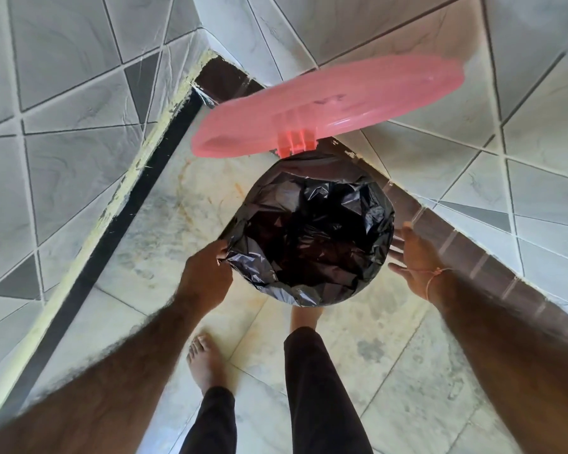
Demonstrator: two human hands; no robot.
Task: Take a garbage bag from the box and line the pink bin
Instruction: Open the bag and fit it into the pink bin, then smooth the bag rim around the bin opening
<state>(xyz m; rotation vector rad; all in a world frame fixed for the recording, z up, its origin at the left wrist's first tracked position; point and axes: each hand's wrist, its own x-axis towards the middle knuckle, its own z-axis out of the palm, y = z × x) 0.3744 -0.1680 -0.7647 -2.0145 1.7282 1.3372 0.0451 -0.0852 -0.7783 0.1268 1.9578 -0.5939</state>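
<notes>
A black garbage bag (312, 234) lines the round bin below me, its edge folded out over the rim so the bin's pink wall is hidden. The pink lid (335, 103) stands raised behind it on its hinge (295, 142). My left hand (207, 276) pinches the bag's edge at the bin's left side. My right hand (413, 260) hovers just off the right side of the rim, fingers spread and holding nothing. The box of bags is out of sight.
The bin stands in a corner between two grey tiled walls (73, 93), with a dark skirting strip (473, 253) along the right wall. My left bare foot (207, 362) rests on the pale floor tiles; my right foot (304, 317) is under the bin's front edge.
</notes>
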